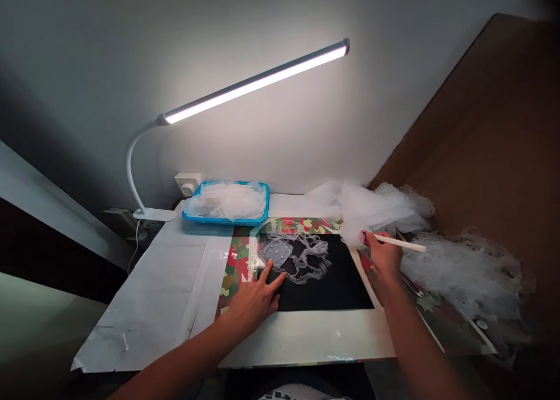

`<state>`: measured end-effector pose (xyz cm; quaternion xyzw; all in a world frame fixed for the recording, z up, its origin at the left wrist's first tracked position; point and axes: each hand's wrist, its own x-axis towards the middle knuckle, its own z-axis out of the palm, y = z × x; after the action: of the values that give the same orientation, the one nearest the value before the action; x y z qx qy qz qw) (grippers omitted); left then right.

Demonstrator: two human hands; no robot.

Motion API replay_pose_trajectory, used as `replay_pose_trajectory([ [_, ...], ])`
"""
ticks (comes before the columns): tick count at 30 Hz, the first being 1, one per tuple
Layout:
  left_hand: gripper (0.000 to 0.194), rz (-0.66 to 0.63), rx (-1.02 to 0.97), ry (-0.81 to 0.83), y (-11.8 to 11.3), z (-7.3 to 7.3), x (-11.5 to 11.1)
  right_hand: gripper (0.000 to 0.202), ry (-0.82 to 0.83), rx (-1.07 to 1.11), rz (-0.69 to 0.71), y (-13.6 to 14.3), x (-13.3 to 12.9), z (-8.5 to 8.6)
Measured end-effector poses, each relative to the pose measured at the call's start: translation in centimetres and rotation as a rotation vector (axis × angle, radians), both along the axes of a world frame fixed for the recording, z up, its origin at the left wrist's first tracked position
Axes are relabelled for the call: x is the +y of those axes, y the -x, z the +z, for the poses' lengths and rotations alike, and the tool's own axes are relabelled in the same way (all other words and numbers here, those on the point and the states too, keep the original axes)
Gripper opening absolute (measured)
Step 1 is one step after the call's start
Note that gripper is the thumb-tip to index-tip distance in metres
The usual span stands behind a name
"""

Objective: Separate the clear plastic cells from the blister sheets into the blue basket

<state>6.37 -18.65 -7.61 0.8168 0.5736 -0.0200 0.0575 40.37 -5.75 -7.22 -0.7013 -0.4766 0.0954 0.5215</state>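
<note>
My left hand [258, 298] rests on the black mat [341, 277] with its fingers spread. Its fingertips touch a sheer white piece [276, 252] with small pale spots and loose stringy edges [312, 257]. In my right hand [385, 257] is a slim white pen-like stick [413, 246], gripped between thumb and fingers, its back end pointing right. The fingers of that hand are at the near edge of a heap of sheer white fabric [367, 204]; whether they also pinch the fabric I cannot tell.
A blue basket [225, 220] holding sheer white pieces stands at the back left. A lit clamp lamp [258, 85] arches over the table [153, 295]. Stringy white scraps [468, 272] pile up at the right, beside a brown panel [490, 137]. Patterned sheeting [234, 266] borders the mat.
</note>
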Motion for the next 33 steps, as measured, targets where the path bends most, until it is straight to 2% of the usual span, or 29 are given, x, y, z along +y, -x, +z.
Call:
replay_pose_trajectory([
  [3,0.054,0.008,0.005,-0.017,-0.2,0.2,-0.1,0.032,0.011,-0.072,-0.059,-1.2,0.4,1.0],
  [5,0.053,0.007,-0.023,-0.024,-0.9,0.4,-0.4,0.032,-0.012,-0.175,0.044,0.6,0.2,2.1],
  [7,0.051,-0.019,-0.071,-0.020,-1.9,0.6,-1.0,0.028,-0.041,-0.255,0.190,4.1,-0.4,2.9],
  [9,0.049,-0.059,-0.124,0.001,-3.1,0.9,-1.8,0.021,-0.075,-0.279,0.399,8.3,-1.5,3.1],
  [12,0.042,-0.053,-0.197,0.001,-3.7,1.3,-2.4,0.023,-0.089,-0.366,0.805,13.7,-3.7,2.0],
  [15,0.040,0.075,-0.196,-0.063,-2.6,1.4,-2.2,0.018,0.011,-0.319,1.010,16.3,-5.5,0.1],
  [17,0.046,0.135,-0.153,-0.074,-1.7,1.3,-1.8,0.015,0.091,-0.219,1.060,16.6,-6.1,-0.8],
  [21,0.051,0.119,-0.096,-0.052,-0.9,0.8,-1.5,0.016,0.110,-0.090,1.106,16.4,-6.2,-1.3],
  [33,0.050,0.130,-0.128,-0.065,-0.9,0.1,-1.3,0.015,0.025,-0.320,1.009,18.0,-6.5,-1.3],
])
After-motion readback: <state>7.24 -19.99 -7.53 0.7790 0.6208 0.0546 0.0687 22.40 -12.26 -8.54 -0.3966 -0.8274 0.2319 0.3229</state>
